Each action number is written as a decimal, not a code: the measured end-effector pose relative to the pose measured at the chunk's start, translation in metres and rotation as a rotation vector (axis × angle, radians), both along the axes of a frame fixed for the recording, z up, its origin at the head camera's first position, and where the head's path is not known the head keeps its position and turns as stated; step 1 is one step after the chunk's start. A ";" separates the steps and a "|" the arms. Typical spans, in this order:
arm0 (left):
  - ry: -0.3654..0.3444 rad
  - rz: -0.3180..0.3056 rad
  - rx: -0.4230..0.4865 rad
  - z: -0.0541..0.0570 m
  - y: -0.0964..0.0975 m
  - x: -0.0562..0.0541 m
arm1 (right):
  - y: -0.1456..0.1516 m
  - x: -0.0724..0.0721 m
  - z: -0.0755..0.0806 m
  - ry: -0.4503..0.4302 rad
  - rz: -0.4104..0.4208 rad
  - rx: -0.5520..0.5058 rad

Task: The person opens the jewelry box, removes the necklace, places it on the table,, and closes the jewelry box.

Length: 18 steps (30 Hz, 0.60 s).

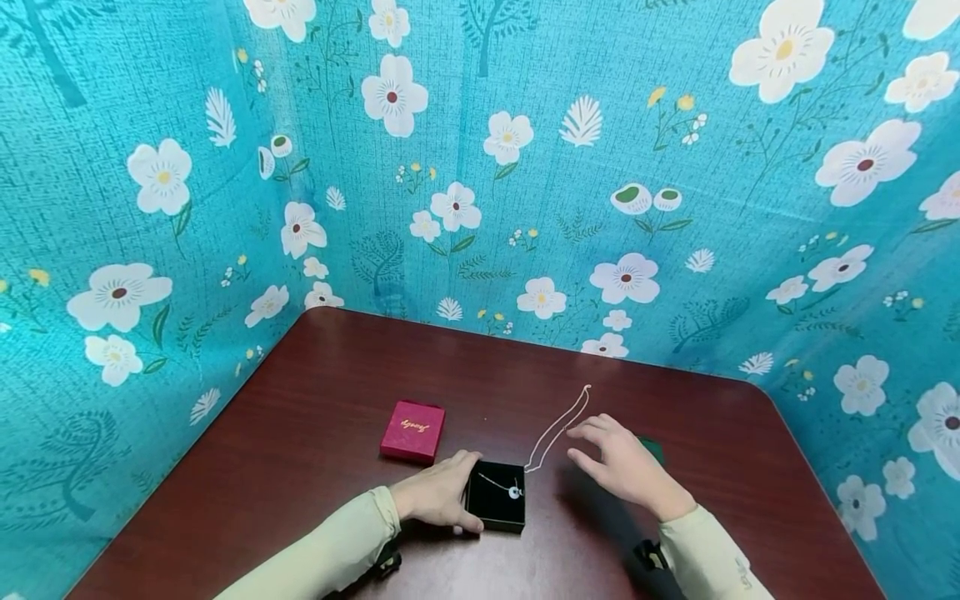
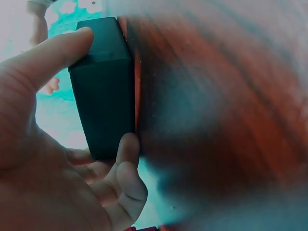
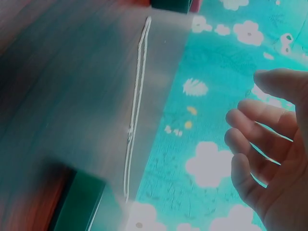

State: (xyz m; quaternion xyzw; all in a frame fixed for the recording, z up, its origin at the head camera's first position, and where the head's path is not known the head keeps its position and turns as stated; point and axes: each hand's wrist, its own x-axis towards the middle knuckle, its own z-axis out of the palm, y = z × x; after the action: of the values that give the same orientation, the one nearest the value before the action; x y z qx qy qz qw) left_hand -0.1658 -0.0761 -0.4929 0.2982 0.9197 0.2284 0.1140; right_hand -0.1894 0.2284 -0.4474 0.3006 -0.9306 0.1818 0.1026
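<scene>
Two hands I see from here. The left hand (image 1: 441, 493) holds the black box (image 1: 497, 510) by its left side, between thumb and fingers; this box is on the tabletop (image 1: 337, 367), near the front. Inside it I see a pendant (image 1: 514, 492). The right hand (image 1: 621, 463) is above the tabletop, its fingers loosely bent, thumb well apart from them, and it holds nothing. Near its fingertips lies a necklace (image 1: 555, 434) in a long loop; I cannot tell if it touches the box. Beyond the left hand is a red box (image 1: 412, 431), and a green thing (image 1: 652, 449) is partly hidden behind the right hand.
</scene>
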 end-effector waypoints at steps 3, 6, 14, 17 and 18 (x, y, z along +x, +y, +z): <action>-0.005 0.002 -0.009 0.001 -0.001 0.001 | -0.010 0.000 0.001 0.011 0.019 -0.005; -0.005 0.000 -0.012 0.002 -0.002 0.000 | -0.020 0.000 0.000 0.020 0.037 -0.007; -0.009 0.004 -0.005 0.003 -0.002 0.000 | -0.044 0.003 -0.005 0.065 0.117 0.013; -0.001 0.002 -0.001 0.003 -0.002 0.000 | -0.050 0.004 -0.007 0.053 0.118 0.025; 0.000 0.003 -0.001 0.003 -0.002 0.000 | -0.052 0.004 -0.008 0.045 0.123 0.026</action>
State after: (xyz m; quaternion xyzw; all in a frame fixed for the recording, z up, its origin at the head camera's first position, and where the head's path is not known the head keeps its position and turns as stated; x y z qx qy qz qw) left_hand -0.1656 -0.0783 -0.4896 0.2968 0.9203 0.2281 0.1136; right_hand -0.1851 0.1767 -0.4552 0.3623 -0.9102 0.1689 0.1080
